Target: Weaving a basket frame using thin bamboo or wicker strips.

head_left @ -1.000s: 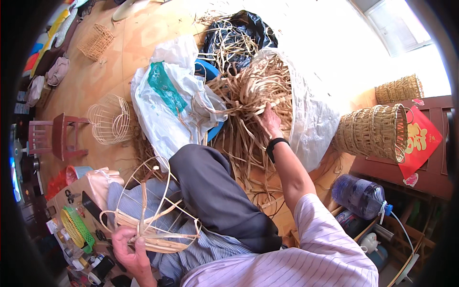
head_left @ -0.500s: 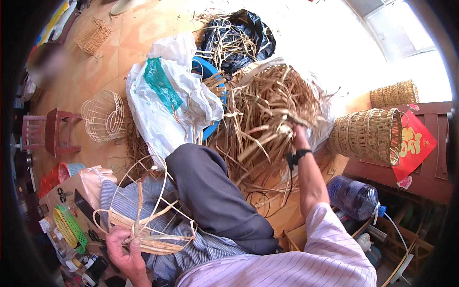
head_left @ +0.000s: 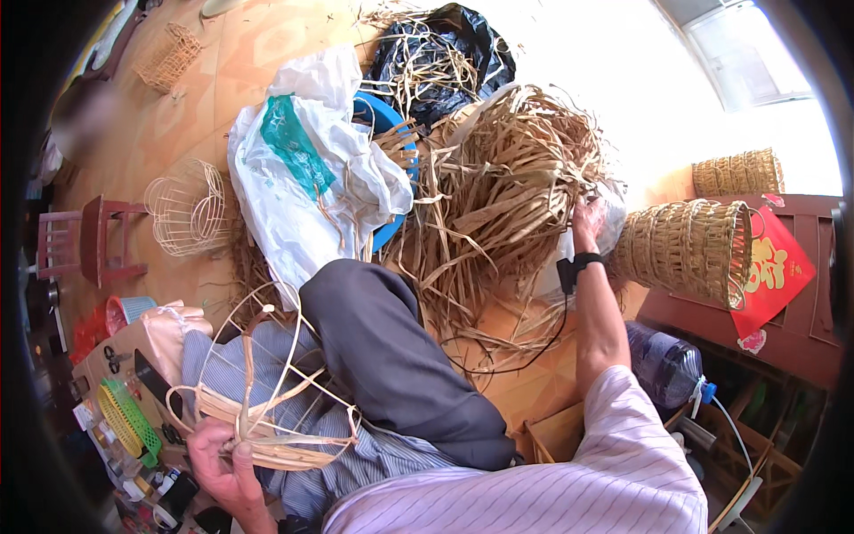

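My left hand (head_left: 222, 458) grips the lower side of a half-woven basket (head_left: 280, 456) resting on my lap. Pale bare ribs and a hoop form its open frame, and flat tan strips are woven around its base. A brown strip stands up from the weaving beside my thumb. My right arm reaches out to a big heap of dried plant strips (head_left: 516, 178) on the floor. There my right hand (head_left: 587, 220) is closed on strips at the heap's right edge, its fingertips partly hidden among them.
Left of the heap lie a white plastic bag (head_left: 258, 169) and a blue tub (head_left: 389, 111). A black bag (head_left: 494, 67) of strips sits behind. Woven baskets (head_left: 685, 254) and a water bottle (head_left: 663, 365) stand right. A bare wire-like frame (head_left: 187, 209) and red stool (head_left: 111, 240) are left.
My right hand has moved right and slightly away, from the heap's front middle to its right edge. Strips at the front have shifted. My left hand keeps its hold on the basket.
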Motion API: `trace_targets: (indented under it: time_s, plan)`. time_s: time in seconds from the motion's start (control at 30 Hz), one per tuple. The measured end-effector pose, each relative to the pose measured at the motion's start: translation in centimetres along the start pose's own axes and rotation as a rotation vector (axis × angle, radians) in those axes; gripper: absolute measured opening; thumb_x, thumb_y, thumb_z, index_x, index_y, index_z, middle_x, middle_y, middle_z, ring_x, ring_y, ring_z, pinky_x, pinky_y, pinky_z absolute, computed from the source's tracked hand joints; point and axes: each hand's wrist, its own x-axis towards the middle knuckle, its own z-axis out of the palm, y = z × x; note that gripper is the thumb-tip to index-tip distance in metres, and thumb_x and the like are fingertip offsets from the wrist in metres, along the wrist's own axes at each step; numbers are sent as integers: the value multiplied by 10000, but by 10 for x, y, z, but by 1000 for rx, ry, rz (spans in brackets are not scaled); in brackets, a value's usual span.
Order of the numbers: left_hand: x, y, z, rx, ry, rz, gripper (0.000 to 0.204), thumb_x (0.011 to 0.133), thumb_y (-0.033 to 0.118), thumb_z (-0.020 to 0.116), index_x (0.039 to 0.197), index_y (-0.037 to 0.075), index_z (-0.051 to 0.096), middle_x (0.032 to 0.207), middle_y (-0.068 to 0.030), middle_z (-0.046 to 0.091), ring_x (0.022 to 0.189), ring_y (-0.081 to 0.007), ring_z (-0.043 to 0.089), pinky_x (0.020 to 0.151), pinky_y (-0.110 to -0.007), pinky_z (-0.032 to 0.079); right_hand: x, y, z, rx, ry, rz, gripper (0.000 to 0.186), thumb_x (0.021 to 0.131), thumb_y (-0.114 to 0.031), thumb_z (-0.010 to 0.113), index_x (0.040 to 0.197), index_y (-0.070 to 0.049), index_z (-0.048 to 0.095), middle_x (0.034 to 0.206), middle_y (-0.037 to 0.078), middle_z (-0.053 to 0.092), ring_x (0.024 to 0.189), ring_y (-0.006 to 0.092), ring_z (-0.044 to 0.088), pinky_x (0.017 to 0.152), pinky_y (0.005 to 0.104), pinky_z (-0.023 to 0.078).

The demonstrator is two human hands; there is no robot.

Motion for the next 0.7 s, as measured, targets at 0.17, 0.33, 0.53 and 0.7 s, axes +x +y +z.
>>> trace_targets:
  time_s: [0.17, 0.33, 0.53, 0.7]
  plan:
    - [3, 5, 4, -12, -5, -23, 329, 965, 188, 763, 1113, -10, 546, 1085, -113, 556, 956, -170, 566, 902, -298, 469, -96, -65, -37, 79, -10, -766, 86, 941, -26, 666, 1022, -51, 660, 1016, 141, 639, 954, 347, 639, 791, 459, 533]
    - [2, -1, 3, -20, -21, -2, 310, 964, 161, 760, 1114, -15, 553, 1090, -107, 566, 972, -168, 583, 933, -301, 478, -170, -79, -10, -335, -270, -1073, 255, 812, -47, 727, 1043, -94, 632, 997, 118, 636, 973, 322, 652, 808, 423, 506]
    - [-2, -7, 0, -40, -7, -13, 291, 962, 132, 747, 1124, -16, 556, 1109, -114, 579, 1003, -181, 601, 968, -310, 486, -159, -75, -37, -246, -389, -995, 180, 911, -79, 602, 1090, -83, 582, 891, 149, 647, 829, 367, 707, 723, 507, 508]
    - [-1, -2, -1, -8, -17, -1, 277, 980, 132, 729, 1130, -17, 552, 1092, -106, 581, 996, -179, 598, 959, -319, 484, -160, -77, -82, -206, -241, -816, 107, 949, -83, 609, 1048, -120, 591, 886, 78, 680, 770, 312, 730, 661, 429, 572]
